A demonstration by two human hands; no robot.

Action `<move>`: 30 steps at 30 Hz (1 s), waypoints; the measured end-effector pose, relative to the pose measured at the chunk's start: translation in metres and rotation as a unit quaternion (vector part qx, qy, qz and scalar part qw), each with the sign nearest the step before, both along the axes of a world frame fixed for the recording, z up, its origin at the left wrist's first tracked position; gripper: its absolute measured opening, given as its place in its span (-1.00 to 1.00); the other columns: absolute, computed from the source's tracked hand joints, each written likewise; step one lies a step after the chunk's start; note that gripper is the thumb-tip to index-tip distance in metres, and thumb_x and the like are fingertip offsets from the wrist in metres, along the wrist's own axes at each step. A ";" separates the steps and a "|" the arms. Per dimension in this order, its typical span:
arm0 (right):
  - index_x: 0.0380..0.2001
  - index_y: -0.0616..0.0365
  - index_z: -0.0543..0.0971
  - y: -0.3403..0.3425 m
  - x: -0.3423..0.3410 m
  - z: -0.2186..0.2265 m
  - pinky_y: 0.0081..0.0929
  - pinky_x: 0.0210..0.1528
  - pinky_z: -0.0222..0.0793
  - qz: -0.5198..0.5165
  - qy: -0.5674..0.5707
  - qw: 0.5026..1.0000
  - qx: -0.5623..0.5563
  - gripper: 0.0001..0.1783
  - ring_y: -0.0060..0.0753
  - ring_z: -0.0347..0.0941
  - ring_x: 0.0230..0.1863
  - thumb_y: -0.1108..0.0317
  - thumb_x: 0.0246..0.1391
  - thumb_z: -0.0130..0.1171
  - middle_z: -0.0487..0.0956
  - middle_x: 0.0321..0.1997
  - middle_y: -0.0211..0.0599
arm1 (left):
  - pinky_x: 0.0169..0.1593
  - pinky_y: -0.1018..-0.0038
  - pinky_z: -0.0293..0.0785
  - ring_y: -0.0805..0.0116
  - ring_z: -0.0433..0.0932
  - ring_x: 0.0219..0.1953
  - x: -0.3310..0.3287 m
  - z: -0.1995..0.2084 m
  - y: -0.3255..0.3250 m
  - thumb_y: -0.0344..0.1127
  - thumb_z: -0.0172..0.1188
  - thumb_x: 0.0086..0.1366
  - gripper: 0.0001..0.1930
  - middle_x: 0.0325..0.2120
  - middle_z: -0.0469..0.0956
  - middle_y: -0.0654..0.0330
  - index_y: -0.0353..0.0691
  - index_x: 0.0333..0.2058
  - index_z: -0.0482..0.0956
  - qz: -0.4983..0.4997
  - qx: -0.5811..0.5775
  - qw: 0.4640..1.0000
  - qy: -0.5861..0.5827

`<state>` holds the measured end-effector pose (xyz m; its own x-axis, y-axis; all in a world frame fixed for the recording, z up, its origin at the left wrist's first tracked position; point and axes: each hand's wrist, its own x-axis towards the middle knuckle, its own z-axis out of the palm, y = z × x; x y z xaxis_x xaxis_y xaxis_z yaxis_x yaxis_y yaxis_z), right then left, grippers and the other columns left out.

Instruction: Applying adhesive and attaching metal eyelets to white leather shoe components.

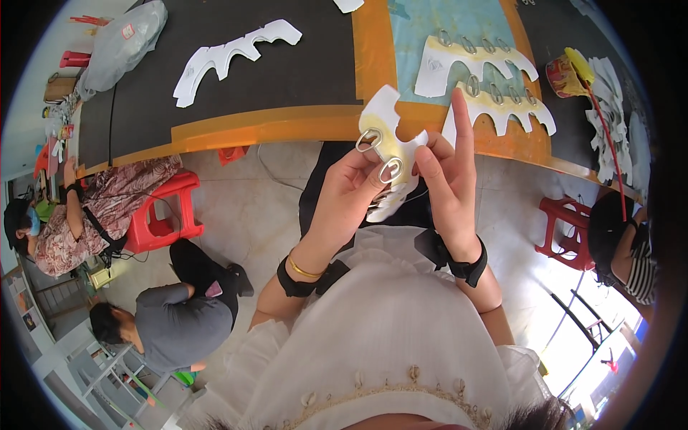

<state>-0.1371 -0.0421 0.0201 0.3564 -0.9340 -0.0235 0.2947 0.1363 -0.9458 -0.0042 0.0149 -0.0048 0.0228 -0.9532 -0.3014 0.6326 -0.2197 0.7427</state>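
Over the table's front edge, my left hand grips a white scalloped strip smeared with yellowish glue. Oval metal rings sit along that strip, and my left thumb and fingers are right at two of them. My right hand pinches the strip's scalloped edge between the thumb and the bent fingers, while its index finger points up. Beyond it on the table lie two similar white strips with metal rings, an upper one and a lower one, both partly yellow with glue.
A plain white scalloped strip lies on the dark table, which is edged with orange tape. At right stand a tub with a yellow brush and a pile of white strips. Red stools and other people are nearby.
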 end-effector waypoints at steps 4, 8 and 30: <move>0.35 0.16 -0.20 0.002 0.005 -0.004 -0.69 -0.26 0.24 -0.038 0.037 0.998 -0.041 -0.13 -0.64 0.34 -0.34 0.66 0.08 0.01 0.51 -0.29 -0.33 | -0.20 0.65 0.39 0.62 0.45 -0.28 -0.003 0.003 0.001 -0.31 0.10 0.31 -0.76 -0.30 0.53 0.29 -0.33 -0.12 0.47 -0.009 0.004 0.999 -0.046; 0.35 0.15 -0.20 -0.003 0.000 -0.006 -0.72 -0.32 0.27 -0.023 0.071 0.992 -0.102 -0.10 -0.66 0.33 -0.41 0.68 0.05 0.04 0.48 -0.39 -0.37 | -0.11 0.59 0.38 0.55 0.47 -0.24 0.001 0.012 0.005 -0.26 0.08 0.33 -0.74 -0.30 0.53 0.27 -0.35 -0.15 0.48 -0.010 -0.025 0.997 -0.070; 0.24 0.20 0.19 -0.006 0.006 -0.014 -0.50 -0.23 0.36 -0.167 0.197 0.842 -0.473 -0.06 -0.34 0.44 -0.35 0.66 -0.29 0.36 0.60 -0.41 -0.34 | -0.08 0.56 0.41 0.50 0.50 -0.24 -0.009 0.002 -0.006 -0.36 0.09 0.32 -0.80 -0.30 0.56 0.17 -0.42 -0.23 0.54 0.110 -0.059 0.987 -0.103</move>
<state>-0.1315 -0.0481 0.0058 0.2080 -0.6473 0.7333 -0.1955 -0.7621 -0.6173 -0.0130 0.0087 -0.0024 0.2818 -0.9466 -0.1567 0.4875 0.0006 0.8731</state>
